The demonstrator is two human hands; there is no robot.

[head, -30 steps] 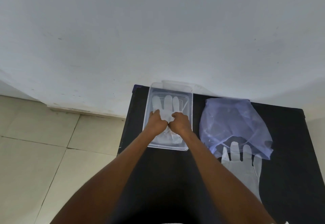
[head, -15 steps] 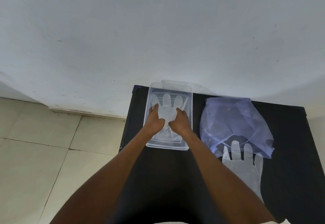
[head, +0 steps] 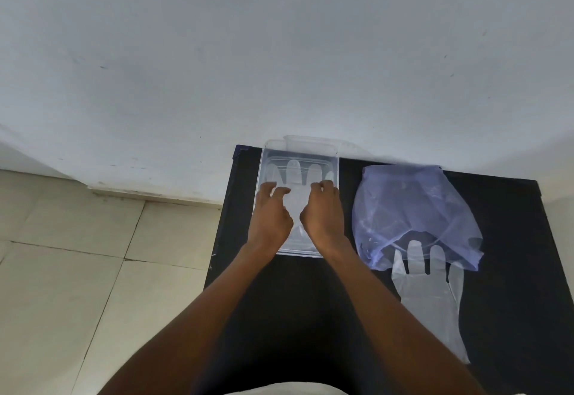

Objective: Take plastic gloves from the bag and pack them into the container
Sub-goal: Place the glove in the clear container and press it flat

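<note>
A clear rectangular container (head: 300,150) stands at the back left of the black table (head: 310,289). A translucent plastic glove (head: 293,177) lies flat inside it, fingers pointing at the wall. My left hand (head: 270,217) and my right hand (head: 323,214) rest on the glove, fingers spread, pressing it down; neither grips it. To the right lies a bluish plastic bag (head: 407,208). A second plastic glove (head: 431,295) sticks out of the bag's near opening, its fingertips under the bag.
A white wall (head: 279,53) rises right behind the table. A clear lid (head: 310,139) leans between container and wall. Beige floor tiles (head: 77,270) lie left of the table's left edge.
The glove was bunched under my closed hands in the container's near half. My hands have slid apart and toward the wall, fingers spreading, and the glove now lies flattened.
</note>
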